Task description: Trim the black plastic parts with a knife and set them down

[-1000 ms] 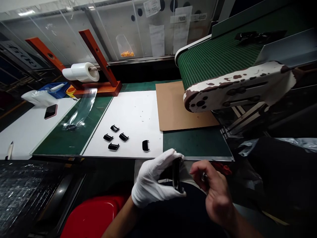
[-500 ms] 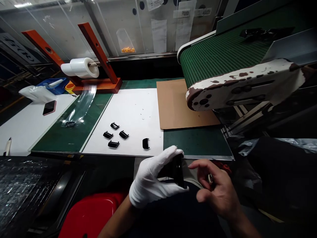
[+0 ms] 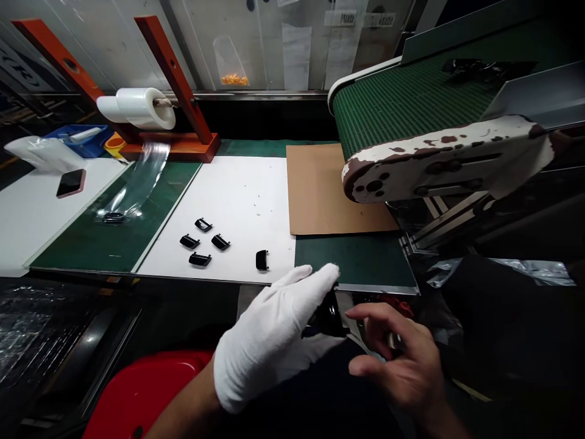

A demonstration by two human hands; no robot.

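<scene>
You're working in factory assembly line: green conveyor belt (image 3: 402, 103) running overhead, plastic film roll (image 3: 137, 108) on orange stand (image 3: 171, 146), green bench mat (image 3: 105, 238), notices (image 3: 297, 55) behind clear plastic screen (image 3: 269, 61).

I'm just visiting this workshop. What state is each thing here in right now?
White-gloved left hand: gripping a glossy black plastic part.
Bare right hand: fingers curled, apart from that part; anything held is unclear.
Five small black plastic parts: lying loose on a white sheet.
White roll of clear plastic film: mounted on an orange stand, strip unrolled onto a green mat.
Green mesh conveyor belt: carrying black pieces.
Dark smartphone: lying flat, screen unlit.
</scene>
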